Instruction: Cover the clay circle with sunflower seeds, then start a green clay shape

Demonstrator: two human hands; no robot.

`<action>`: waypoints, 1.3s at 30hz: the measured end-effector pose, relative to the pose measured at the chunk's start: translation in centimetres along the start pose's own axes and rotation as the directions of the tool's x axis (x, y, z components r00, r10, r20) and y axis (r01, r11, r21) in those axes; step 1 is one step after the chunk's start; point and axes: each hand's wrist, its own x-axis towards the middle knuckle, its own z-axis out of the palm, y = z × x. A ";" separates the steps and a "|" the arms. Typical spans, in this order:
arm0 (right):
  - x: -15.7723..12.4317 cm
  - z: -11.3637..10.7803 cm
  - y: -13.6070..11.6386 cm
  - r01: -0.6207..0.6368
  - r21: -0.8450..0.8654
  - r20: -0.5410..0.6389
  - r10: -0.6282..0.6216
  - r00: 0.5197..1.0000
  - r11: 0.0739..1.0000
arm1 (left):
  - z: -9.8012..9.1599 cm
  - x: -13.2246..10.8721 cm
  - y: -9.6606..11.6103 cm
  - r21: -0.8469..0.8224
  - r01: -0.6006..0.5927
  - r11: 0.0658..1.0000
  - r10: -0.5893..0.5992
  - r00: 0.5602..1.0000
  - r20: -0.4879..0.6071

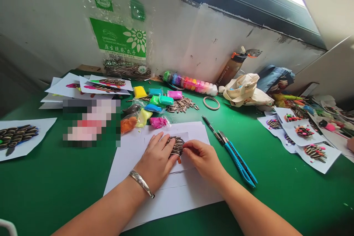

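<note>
A picture made of overlapping striped sunflower seeds lies on a small white sheet, with a bit of orange clay at its lower edge. My left hand rests flat over its left side, fingers stretched out, holding nothing. At the picture's right edge, my right hand has thumb and forefinger pinched together; what sits between the fingertips is hidden. Larger white paper lies underneath. Beyond my hands are bags of coloured clay and a heap of loose sunflower seeds.
A blue utility knife and a black pen lie right of the paper. Behind them are a tape ring, a cloth bag and a bottle. Finished seed pictures lie right; a stack of pictures sits left.
</note>
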 end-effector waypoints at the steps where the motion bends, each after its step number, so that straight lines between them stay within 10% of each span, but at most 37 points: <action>1: -0.1 0.1 0.0 0.006 -0.027 -0.005 -0.006 1.000 1.000 | 0.0 0.0 0.0 0.003 0.002 1.000 -0.002 1.000 0.000; 17: -0.8 1.5 0.2 0.188 -0.456 -0.023 -0.223 0.975 0.870 | 0.6 -0.3 -0.2 0.067 -0.024 0.997 0.027 0.999 -0.035; 39: -0.9 0.9 0.3 0.117 -0.494 -0.019 -0.145 0.989 0.861 | 0.9 -0.2 -0.2 0.075 -0.027 0.997 0.031 0.998 -0.049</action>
